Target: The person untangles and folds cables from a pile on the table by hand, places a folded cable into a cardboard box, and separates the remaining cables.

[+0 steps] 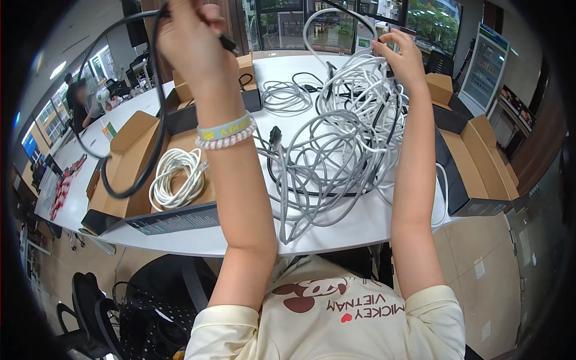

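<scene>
Raised at the upper left, my left hand [191, 42] grips a thick black cable [158, 90], which hangs in a large loop beside my forearm. A black plug [228, 44] sticks out past that hand. My right hand [402, 58] pinches cable at its fingertips, where a grey cable loop [307, 31] and a black cable [355, 15] arc in together; which of them it holds is hard to tell. Below it lies a tangled heap of white cables [355, 85]. Loose loops of grey cable [324, 166] spread nearer to me, with a black plug [275, 135] at their left.
An open cardboard box [135, 166] at left holds a coil of white cable [173, 193]. Another open box [472, 162] stands at right. Behind the heap lies a grey cable coil [286, 96]. The white table [333, 245] curves along its front edge. A person [85, 105] sits far left.
</scene>
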{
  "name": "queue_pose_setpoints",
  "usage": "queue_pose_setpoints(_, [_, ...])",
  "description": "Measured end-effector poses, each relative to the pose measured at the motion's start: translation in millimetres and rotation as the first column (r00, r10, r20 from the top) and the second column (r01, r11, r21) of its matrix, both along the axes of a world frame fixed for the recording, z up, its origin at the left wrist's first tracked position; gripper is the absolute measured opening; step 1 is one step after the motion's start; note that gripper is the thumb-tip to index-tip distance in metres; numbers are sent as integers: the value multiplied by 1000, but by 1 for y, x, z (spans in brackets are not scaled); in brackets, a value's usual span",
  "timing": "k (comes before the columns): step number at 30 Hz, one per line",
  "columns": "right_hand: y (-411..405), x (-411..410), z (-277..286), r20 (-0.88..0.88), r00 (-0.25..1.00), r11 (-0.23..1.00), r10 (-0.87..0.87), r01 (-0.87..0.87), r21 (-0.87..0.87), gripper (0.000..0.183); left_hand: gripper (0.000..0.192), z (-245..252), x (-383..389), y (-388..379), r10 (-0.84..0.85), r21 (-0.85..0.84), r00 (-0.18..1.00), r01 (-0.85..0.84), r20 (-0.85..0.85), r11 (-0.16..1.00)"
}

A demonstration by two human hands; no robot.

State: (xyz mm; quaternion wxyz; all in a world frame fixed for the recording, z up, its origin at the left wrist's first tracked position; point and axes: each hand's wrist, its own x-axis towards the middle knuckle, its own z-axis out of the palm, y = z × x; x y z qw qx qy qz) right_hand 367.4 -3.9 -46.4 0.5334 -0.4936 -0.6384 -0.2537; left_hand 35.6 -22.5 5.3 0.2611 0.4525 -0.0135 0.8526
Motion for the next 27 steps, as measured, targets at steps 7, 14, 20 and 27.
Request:
queue_pose_setpoints(7, [30,58,-35,-261,928,955,-266,217,-202,33,40,7,-66,-33,-13,137,981,-14,194,990])
queue_pose_setpoints(14, [31,56,-27,-375,922,971,-99,7,-240,44,31,2,-47,-7,-226,161,956,197,189,967])
queue_pose_setpoints(20, [11,18,-3,-143,980,980,140,-158,-122,55,22,0,-4,5,-430,100,890,418,156,903])
queue_pose_setpoints(27, [-63,-22,38,-45,860,832,508,-503,-236,57,24,-6,32,14,-764,83,638,760,95,645])
